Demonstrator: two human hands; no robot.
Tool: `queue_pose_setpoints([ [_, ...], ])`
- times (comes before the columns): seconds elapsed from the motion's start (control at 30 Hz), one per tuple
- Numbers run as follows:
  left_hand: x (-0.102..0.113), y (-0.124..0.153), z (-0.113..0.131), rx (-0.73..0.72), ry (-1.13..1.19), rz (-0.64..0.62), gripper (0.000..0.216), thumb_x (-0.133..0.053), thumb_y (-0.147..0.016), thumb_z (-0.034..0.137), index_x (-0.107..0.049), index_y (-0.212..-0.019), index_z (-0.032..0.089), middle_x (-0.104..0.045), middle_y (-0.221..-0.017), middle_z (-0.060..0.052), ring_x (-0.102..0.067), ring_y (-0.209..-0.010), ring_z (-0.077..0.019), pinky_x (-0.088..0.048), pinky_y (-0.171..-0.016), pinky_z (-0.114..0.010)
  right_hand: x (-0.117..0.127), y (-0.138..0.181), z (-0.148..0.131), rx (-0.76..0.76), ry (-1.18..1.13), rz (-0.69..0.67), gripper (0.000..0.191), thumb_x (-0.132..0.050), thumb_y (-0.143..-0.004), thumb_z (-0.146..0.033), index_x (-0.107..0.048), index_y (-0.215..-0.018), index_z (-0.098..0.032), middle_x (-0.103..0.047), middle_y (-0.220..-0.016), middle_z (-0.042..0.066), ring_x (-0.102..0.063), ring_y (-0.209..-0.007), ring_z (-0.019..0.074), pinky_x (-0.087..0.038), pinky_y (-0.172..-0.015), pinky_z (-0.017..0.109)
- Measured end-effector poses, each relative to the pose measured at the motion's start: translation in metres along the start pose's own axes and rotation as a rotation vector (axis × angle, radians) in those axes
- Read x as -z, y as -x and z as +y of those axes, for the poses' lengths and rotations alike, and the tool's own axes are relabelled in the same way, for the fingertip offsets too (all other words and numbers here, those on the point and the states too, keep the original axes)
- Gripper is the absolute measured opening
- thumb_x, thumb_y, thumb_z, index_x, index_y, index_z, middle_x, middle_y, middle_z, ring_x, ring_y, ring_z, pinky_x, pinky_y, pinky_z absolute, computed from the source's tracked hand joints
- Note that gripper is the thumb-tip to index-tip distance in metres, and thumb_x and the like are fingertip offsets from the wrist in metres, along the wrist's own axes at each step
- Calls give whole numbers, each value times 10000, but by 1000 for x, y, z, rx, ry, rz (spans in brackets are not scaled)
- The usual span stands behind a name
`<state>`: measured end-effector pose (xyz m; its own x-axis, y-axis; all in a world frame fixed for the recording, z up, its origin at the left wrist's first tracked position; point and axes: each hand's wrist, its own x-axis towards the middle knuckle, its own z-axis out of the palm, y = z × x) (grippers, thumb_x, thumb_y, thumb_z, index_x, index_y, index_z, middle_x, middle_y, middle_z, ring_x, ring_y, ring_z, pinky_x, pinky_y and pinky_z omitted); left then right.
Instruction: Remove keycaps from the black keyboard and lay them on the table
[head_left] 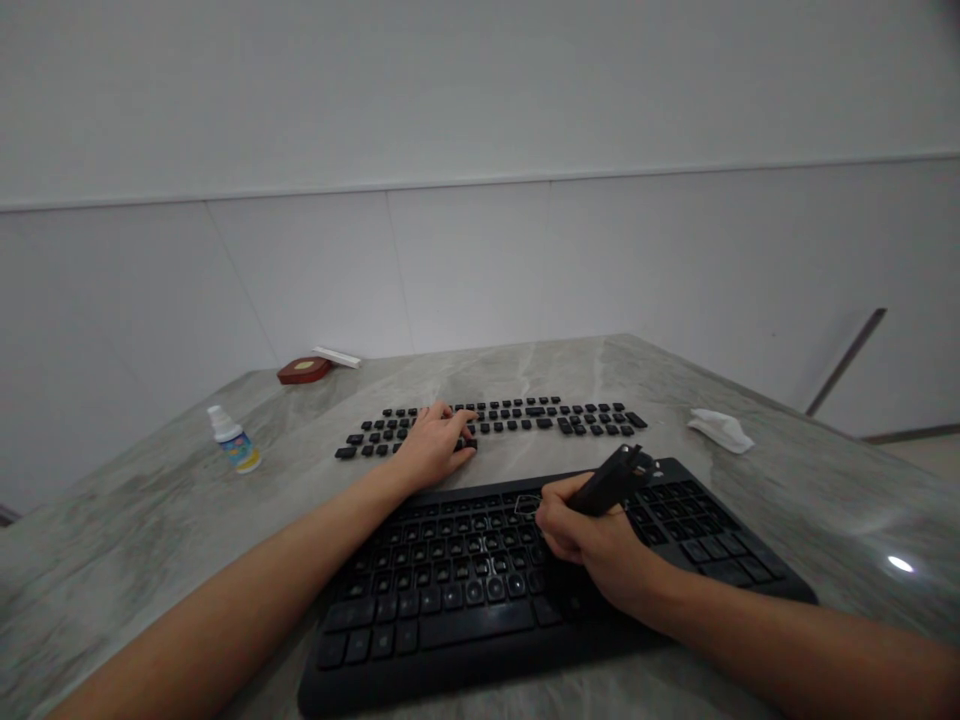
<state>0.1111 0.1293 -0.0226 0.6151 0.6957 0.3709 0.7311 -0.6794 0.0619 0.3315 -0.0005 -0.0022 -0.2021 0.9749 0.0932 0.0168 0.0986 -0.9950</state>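
Note:
A black keyboard (480,625) lies in front of me. Most keycaps are off its upper rows, while the spacebar and bottom keys are in place. My right hand (581,535) is closed around the black handle of a keycap puller (611,480), whose thin wire loop sits over the upper rows. Beyond the keyboard, my left hand (435,440) rests among the loose black keycaps (514,426). Its thumb and fingers are apart, close to a few keycaps (469,444). Part of the keycap rows is hidden under that hand.
The grey marbled table (292,510) meets a white wall behind. On the left stands a small spray bottle (236,442). A dark red box (304,371) and a white strip (337,357) lie at the back left. To the right is a crumpled white tissue (721,430).

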Motion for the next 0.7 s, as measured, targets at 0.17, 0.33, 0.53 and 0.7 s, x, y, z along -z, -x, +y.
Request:
queue_pose_setpoints([
  [0.17,13,4,7,2,58,116,380,-635,-876,194,-539,-1241,156,-699,-1045,-68,-543,-1013,-253,-434,-935,-429,-4,1,10,-4,-75,-6,368,-570,-649,-332,-293,-430,-229,-266,-401,-77,-213,-390,53,-147,-415,239],
  [0.33,39,12,41,-103,180,225,166,-522,-893,97,-648,-981,159,-685,-968,-76,-549,-954,-233,-457,-909,-391,11,-5,17,41,-69,-112,408,-526,-763,-374,-262,-485,-233,-233,-425,-83,-198,-394,67,-163,-408,240],
  [0.53,36,42,94,-130,197,82,240,-515,-832,42,-657,-985,158,-691,-946,-66,-580,-914,-236,-451,-822,-380,41,-7,7,646,569,-524,423,-560,-782,-224,-250,-495,-215,-235,-459,-76,-221,-427,80,-218,-474,263],
  [0.7,23,59,104,-91,211,166,250,-479,-797,-5,-646,-892,155,-679,-873,-55,-577,-870,-221,-446,-801,-368,39,2,15,783,606,-494,349,-499,-760,-198,-235,-532,-225,-203,-483,-78,-219,-422,82,-187,-452,258],
])
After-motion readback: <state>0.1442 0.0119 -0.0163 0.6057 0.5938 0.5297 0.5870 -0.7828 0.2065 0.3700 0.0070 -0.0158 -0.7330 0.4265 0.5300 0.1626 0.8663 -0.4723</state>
